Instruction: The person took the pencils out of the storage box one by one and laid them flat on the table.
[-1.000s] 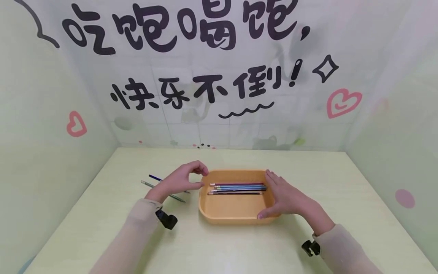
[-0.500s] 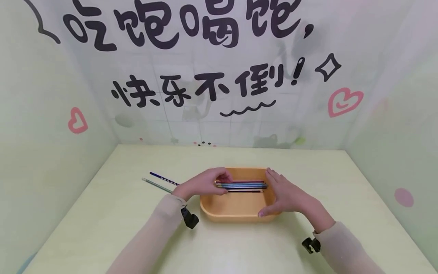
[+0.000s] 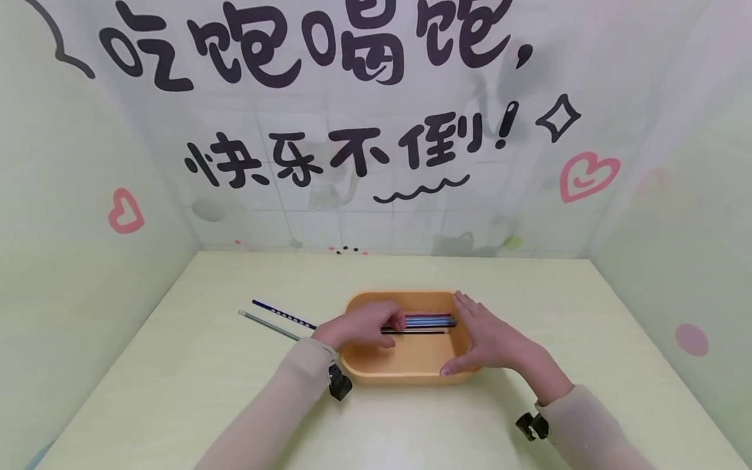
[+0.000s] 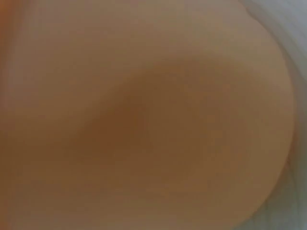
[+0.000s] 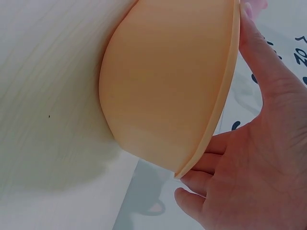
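A shallow orange plastic tray [image 3: 405, 376] stands on the table, with several pencils [image 3: 429, 322] lying lengthwise inside it. My left hand [image 3: 367, 323] reaches over the tray's left end. Its fingers are bent loosely above the left ends of the pencils, with the thumb apart from them; the hand hides those ends. My right hand [image 3: 493, 336] holds the tray's right end, fingers toward the back corner and thumb on the front rim. In the right wrist view the fingers [image 5: 211, 158] pass behind the rim. Blurred orange tray wall [image 4: 192, 143] fills most of the left wrist view.
Left of the tray, a dark blue pencil [image 3: 282, 313] with white marks and a green pencil [image 3: 267, 324] lie on the table [image 3: 176, 378], partly covered by the left arm. A printed wall sheet [image 3: 329, 222] rises behind, with side panels left and right.
My left hand has moved right from the tray's left edge into it, over the pencils, then slightly back to the left as thumb and fingers loosened. The right hand stays on the tray.
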